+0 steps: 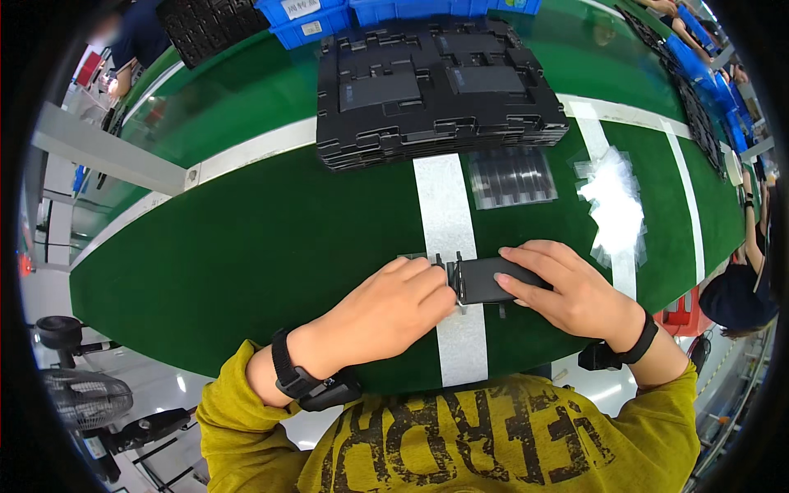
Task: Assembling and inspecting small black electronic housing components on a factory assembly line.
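Note:
A flat, dark grey rectangular block (483, 281) lies over the pale strip on the green table (246, 271). My right hand (571, 294) grips its right end, with the thumb and fingers on its top and edges. At its left end, my left hand (390, 306) is closed, fingers curled together against the edge. Small dark tabs and a bit of clear film show beside those fingertips, but what they pinch is hidden. Beyond the block lies a clear film sheet (514, 181) with dark strips. Farther right is a pile of shiny clear films (612, 205).
A stack of black moulded trays (444, 135) holding flat dark pieces stands at the far side. Blue bins (312, 31) sit behind it. A grey post (115, 148) rises at the left, and a fan (86, 398) stands below. Other people are at the sides.

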`<state>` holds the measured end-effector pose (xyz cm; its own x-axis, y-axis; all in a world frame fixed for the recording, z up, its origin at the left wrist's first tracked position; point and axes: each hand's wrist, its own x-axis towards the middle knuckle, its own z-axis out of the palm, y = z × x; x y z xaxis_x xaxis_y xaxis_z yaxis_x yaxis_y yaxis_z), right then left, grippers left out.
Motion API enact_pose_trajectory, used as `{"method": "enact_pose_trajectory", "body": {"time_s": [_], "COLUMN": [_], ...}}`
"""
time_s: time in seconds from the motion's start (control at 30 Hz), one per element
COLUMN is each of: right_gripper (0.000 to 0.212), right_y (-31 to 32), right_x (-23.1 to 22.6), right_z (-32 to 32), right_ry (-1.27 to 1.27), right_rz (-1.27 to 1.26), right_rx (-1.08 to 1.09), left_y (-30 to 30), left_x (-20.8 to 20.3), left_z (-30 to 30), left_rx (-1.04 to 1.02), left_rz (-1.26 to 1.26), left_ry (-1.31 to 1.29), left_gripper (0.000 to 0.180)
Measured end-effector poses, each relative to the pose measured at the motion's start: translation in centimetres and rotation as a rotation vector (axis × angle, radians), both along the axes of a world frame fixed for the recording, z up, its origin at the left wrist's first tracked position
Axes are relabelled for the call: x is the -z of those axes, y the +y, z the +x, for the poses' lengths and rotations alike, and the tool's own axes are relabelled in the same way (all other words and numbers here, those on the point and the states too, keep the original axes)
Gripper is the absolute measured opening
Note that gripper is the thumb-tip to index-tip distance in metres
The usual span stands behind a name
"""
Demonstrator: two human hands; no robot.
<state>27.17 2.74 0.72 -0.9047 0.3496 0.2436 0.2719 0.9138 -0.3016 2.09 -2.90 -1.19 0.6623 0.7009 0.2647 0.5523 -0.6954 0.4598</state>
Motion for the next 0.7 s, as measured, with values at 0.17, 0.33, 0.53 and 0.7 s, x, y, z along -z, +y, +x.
{"method": "enact_pose_trajectory", "body": {"time_s": [0.17, 0.33, 0.53, 0.7], "right_gripper": [0.040, 0.031, 0.053, 0.043], "right_y": [0.0, 0.5, -1.1, -1.5], "right_x": [-0.4, -1.3, -1.4, -1.6], "right_z": [0.1, 1.8, -3.3, -6.8], "right_ry": [-0.017, 0.275, 0.905, 0.921], "right_rz": [0.044, -0.694, -1.803, -1.792], "right_rx": [0.000, 0.083, -0.197, -0.303], "left_y": [-0.7, -1.3, 0.4, 0.2], "left_x": [0.5, -0.8, -5.0, -7.6], "left_z": [-0.4, -0.4, 1.7, 2.9], "left_rx": [-0.288, -0.291, -0.351, -0.432], "left_rz": [-0.191, -0.234, -0.292, -0.485], "left_ry": [-0.327, -0.317, -1.086, -1.196], "left_gripper": [0.006, 0.007, 0.037, 0.026]}}
